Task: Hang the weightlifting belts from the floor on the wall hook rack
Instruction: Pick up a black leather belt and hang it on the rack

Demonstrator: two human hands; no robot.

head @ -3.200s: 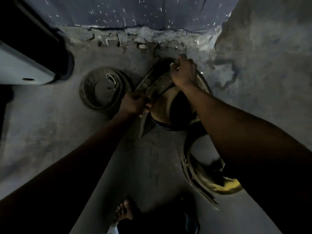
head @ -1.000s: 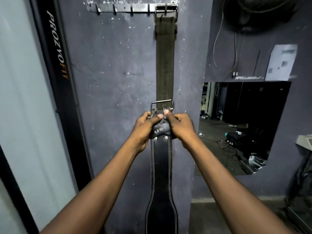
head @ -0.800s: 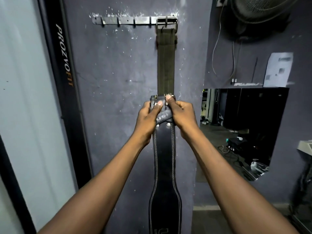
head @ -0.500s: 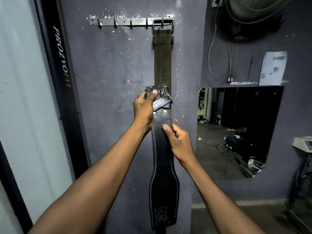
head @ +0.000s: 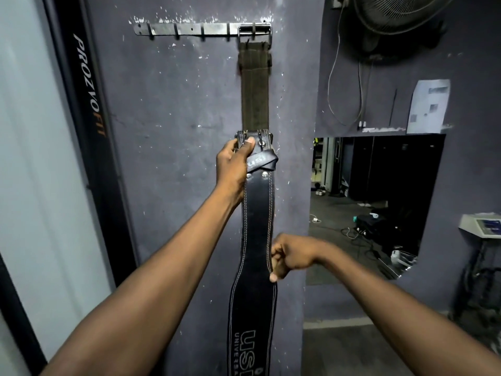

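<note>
My right hand's fingers [head: 275, 263] pinch the black belt's [head: 256, 240] edge midway down; my left hand [head: 234, 165] clamps its buckle end, well below the hook rack [head: 202, 29]. Beyond, a green belt [head: 254, 96] hangs from the rack's right hook. I should lift the buckle squarely over a free hook left of it.

Dim, cool indoor light falls evenly, with no glare. The right hand [head: 291, 256] gripping the black belt [head: 257, 226] is slightly motion-blurred; the left hand [head: 234, 165], gripping higher, is sharp. Left of both grips, the black post [head: 89, 126] bows with wide-angle distortion.
</note>
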